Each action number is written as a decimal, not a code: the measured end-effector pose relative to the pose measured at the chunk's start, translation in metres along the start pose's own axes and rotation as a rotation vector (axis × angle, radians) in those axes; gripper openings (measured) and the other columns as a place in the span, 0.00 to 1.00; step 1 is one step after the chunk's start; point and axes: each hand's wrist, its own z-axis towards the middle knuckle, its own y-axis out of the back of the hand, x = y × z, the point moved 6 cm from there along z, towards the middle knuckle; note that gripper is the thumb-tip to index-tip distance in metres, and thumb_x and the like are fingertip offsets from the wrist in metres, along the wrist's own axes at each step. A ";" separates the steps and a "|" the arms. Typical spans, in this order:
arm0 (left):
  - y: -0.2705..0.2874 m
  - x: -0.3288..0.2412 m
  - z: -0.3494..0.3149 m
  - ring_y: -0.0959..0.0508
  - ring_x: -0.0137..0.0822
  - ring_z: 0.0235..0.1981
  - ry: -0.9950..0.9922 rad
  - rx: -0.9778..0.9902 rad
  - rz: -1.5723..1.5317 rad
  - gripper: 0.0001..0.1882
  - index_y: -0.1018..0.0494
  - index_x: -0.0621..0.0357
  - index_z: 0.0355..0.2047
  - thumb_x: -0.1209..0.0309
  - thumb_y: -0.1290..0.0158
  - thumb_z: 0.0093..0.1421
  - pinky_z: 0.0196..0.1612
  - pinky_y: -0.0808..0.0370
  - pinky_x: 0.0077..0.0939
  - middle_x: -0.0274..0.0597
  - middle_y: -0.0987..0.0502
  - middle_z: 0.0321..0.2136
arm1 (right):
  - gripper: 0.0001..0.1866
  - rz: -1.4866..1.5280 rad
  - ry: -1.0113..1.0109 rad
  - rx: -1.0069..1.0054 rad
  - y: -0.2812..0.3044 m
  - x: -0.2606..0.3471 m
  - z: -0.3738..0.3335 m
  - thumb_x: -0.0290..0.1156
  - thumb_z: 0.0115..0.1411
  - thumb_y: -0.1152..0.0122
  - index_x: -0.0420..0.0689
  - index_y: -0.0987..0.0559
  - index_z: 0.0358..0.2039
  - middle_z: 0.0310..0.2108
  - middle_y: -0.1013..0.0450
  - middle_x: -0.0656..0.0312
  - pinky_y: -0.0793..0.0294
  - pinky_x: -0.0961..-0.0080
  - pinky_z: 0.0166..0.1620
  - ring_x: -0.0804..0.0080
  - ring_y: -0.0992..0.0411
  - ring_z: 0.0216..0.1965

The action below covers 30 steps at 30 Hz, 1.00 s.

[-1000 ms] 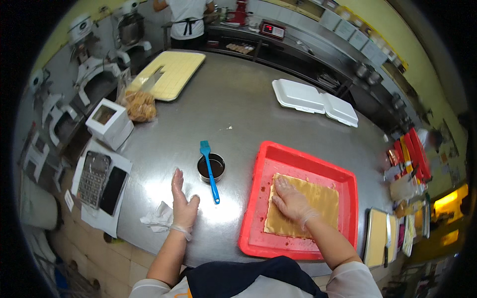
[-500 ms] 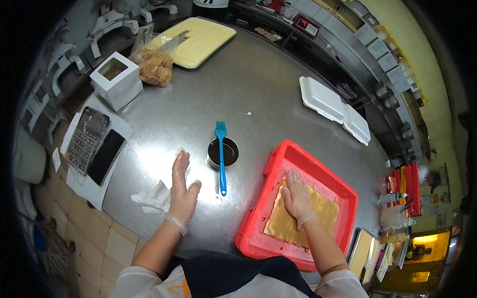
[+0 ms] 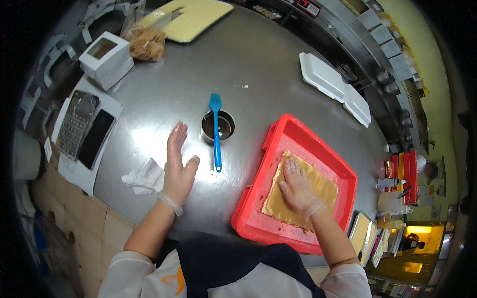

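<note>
My right hand [image 3: 298, 187], in a clear plastic glove, lies flat with fingers stretched on a golden-brown sheet of pastry or cake [image 3: 320, 181]. That sheet rests inside a red plastic tray [image 3: 242, 216] at the right. My left hand [image 3: 179, 166], also gloved, is raised over the steel table with its thumb apart from the fingers and nothing in it. Close to it are a crumpled white tissue [image 3: 144, 178] and a small metal pot of dark liquid [image 3: 227, 125]. Across the pot's rim lies a blue pastry brush [image 3: 216, 130], bristles pointing away from me.
On the steel table [image 3: 248, 64] stand a white foam container [image 3: 323, 77], a white window box [image 3: 105, 62], a bag of snacks [image 3: 147, 42] and a pale yellow slab [image 3: 198, 19]. A calculator [image 3: 77, 126] and a phone [image 3: 97, 139] lie on paper at left. A knife [image 3: 367, 237] lies far right.
My right hand has slid a little toward me and left across the brown sheet. The left hand stays raised and open. The whole view has shifted, moving the table's things upward.
</note>
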 end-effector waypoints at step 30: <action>0.023 -0.015 -0.024 0.49 0.46 0.67 -0.045 0.005 0.022 0.39 0.51 0.55 0.65 0.82 0.57 0.50 0.68 0.53 0.42 0.49 0.48 0.65 | 0.34 -0.001 0.084 -0.082 -0.002 -0.008 -0.062 0.45 0.63 0.57 0.43 0.48 0.66 0.68 0.56 0.48 0.63 0.50 0.67 0.49 0.59 0.69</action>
